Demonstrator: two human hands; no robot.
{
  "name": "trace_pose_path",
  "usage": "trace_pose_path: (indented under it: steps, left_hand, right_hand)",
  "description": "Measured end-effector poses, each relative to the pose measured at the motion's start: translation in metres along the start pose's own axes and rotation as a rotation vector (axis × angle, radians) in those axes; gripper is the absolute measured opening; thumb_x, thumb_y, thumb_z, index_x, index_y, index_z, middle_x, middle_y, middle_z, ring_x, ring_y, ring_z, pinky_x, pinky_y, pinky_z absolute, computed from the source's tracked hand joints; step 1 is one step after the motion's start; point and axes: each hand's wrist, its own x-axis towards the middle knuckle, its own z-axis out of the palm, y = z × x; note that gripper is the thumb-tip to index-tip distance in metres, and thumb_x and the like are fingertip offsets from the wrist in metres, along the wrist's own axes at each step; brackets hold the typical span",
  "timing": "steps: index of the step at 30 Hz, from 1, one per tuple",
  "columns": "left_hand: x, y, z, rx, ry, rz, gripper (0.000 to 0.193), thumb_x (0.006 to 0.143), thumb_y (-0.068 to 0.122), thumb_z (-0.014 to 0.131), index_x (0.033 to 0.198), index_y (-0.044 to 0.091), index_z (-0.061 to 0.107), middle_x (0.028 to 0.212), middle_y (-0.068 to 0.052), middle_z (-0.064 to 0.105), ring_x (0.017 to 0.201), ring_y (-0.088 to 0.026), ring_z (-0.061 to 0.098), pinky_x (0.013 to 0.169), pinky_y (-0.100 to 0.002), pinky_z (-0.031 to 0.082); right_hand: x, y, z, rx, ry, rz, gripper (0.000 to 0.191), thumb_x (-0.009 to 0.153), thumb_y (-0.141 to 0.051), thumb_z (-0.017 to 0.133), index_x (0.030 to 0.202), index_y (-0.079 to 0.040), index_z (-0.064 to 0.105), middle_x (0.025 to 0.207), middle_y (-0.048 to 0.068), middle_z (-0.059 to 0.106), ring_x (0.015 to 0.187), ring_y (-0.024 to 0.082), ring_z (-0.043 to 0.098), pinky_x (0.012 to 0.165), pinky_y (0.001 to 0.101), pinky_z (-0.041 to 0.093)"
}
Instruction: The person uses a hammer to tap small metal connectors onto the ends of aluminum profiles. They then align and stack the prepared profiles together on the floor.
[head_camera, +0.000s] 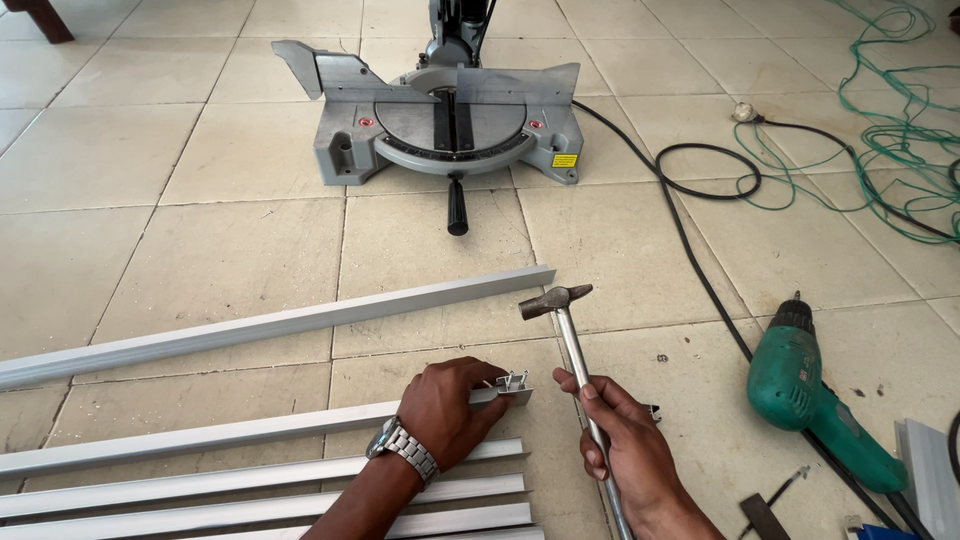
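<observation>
The left hand (455, 408) is clamped over the end of an aluminium profile (250, 430) lying on the tiled floor (230, 250) at six o'clock; the right hand (625, 450) is closed round the shaft of a hammer (565, 320), head raised toward twelve. The profile looks light, stiff and thin-walled — likely easy to dent, best gripped near its end. A miter saw (450, 125) sits at twelve; a green drill (800, 385) at three.
</observation>
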Motion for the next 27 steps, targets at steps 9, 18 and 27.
trace_pose_path:
  steps: [9,18,27]
  left_hand:
    - [-0.0002,-0.0012,0.0019,0.007,0.022,0.008,0.025,0.080,0.030,0.077,0.101,0.015,0.079,0.101,-0.005,0.079,0.085,-0.025,0.075,0.076,-0.039,0.061]
    - [0.0016,-0.0029,0.0027,0.025,0.011,0.016,0.028,0.080,0.030,0.077,0.102,0.014,0.078,0.101,-0.006,0.078,0.083,-0.025,0.076,0.076,-0.039,0.061]
    - [0.0015,-0.0009,-0.0011,-0.001,0.006,-0.007,0.027,0.079,0.031,0.077,0.101,0.015,0.079,0.101,-0.005,0.079,0.084,-0.024,0.076,0.073,-0.038,0.061]
  right_hand:
    - [-0.0050,-0.0042,0.0032,0.004,-0.004,-0.008,0.029,0.102,-0.030,0.047,0.108,-0.008,0.065,0.137,0.000,0.073,0.043,0.007,0.039,0.040,0.0235,0.036]
    - [-0.0066,-0.0062,0.0040,-0.005,0.004,0.004,0.029,0.103,-0.031,0.047,0.108,-0.008,0.064,0.136,0.001,0.074,0.042,0.007,0.039,0.040,0.0233,0.036]
    - [-0.0060,-0.0098,0.0032,-0.007,0.004,-0.008,0.031,0.103,-0.033,0.049,0.105,-0.004,0.060,0.129,0.003,0.076,0.045,0.009,0.039,0.041,0.0248,0.035]
